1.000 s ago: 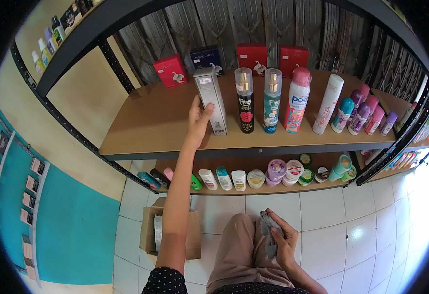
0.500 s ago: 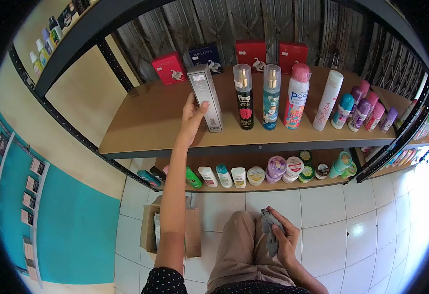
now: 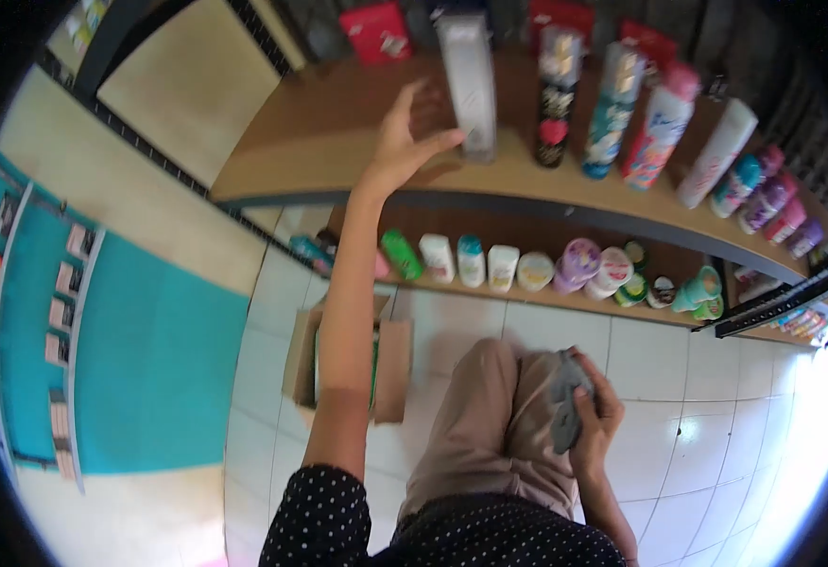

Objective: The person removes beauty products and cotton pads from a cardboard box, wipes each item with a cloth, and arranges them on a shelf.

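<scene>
My left hand [image 3: 412, 142] is at the shelf board, its fingers apart and its thumb stretched toward the lower front of a tall silver-grey box [image 3: 469, 90]. The box stands upright near the shelf's front edge. Right of it are a black body mist bottle [image 3: 558, 99] with a red flower and a blue-green mist bottle [image 3: 612, 113]. In front of my right knee, my right hand [image 3: 595, 416] is closed around a crumpled grey cloth [image 3: 566, 402].
Spray cans [image 3: 662, 128] and small roll-on bottles [image 3: 764, 200] line the upper shelf [image 3: 338, 142]. Lotion bottles and jars [image 3: 612, 272] fill the lower one. An open cardboard box [image 3: 393, 370] sits on the tiled floor [image 3: 452, 326] below my left arm.
My left hand has loosened from the silver-grey box, its fingers spreading to the left of it. The view has tilted and shifted, while the cloth stays in my right hand.
</scene>
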The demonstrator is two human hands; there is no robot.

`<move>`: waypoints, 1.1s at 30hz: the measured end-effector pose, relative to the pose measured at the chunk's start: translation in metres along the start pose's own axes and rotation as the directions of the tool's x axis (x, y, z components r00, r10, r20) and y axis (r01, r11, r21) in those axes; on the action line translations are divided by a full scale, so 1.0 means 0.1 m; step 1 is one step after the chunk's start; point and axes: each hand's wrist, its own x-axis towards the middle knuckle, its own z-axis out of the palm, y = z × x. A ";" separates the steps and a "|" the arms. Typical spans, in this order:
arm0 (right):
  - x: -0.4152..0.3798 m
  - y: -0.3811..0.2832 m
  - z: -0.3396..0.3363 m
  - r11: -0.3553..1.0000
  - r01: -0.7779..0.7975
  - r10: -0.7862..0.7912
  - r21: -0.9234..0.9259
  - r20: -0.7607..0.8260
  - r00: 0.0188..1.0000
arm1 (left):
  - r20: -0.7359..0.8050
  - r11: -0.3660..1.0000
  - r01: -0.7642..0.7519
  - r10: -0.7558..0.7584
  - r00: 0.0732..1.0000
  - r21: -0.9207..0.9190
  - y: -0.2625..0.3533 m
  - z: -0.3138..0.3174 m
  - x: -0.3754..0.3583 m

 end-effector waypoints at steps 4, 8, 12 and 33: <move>0.01 0.02 -0.01 0.995 -0.014 0.017 0.094 -0.022 1.000 | -0.498 0.872 0.030 0.251 0.830 0.489 0.48 -0.21 -0.90; 0.03 0.12 -0.07 0.997 -0.060 0.063 0.054 -0.052 0.997 | -0.695 0.582 0.601 -0.082 0.714 0.548 -0.07 -0.37 -2.51; 0.05 0.16 -0.10 0.999 -0.035 0.035 -0.008 -0.044 0.998 | -0.722 0.070 0.821 -0.438 0.536 0.567 -0.68 -0.54 -4.09; 0.26 0.20 0.17 0.987 -0.137 0.101 0.078 0.355 0.929 | -0.113 0.408 0.377 -0.788 0.605 -0.831 0.36 -0.06 -3.17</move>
